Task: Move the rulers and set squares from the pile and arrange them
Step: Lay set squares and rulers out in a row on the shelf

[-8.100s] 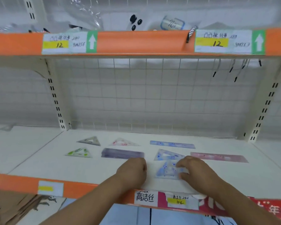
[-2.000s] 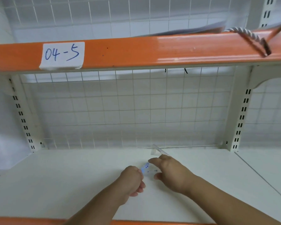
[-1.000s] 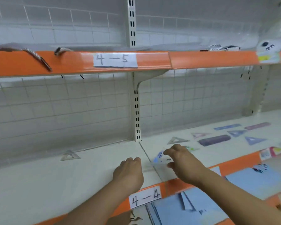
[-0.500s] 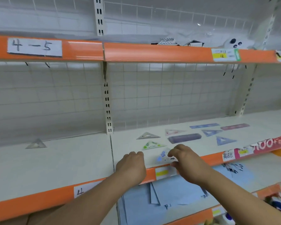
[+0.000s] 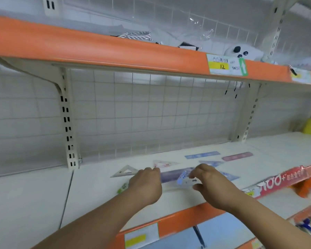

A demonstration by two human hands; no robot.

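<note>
The right hand (image 5: 212, 186) is seen pinching a clear set square (image 5: 184, 178) by one edge, thumb below and fingertips above. The piece is held just above the front part of the shelf (image 5: 97, 191), over the near end of a purple ruler (image 5: 169, 176). The left hand (image 5: 145, 186) is held beside it with its fingers curled under, and nothing is seen in it. The clear set square is judged to be thin, stiff plastic: very light, slick on its faces, and liable to crack if it is bent hard. It is best taken by an edge or a corner, since a flat piece is not easily lifted off a smooth board. Further back, a grey set square (image 5: 124, 172), a pink-printed set square (image 5: 162, 163), a blue ruler (image 5: 202, 155) and a pink ruler (image 5: 237, 156) are laid out apart from one another.
</note>
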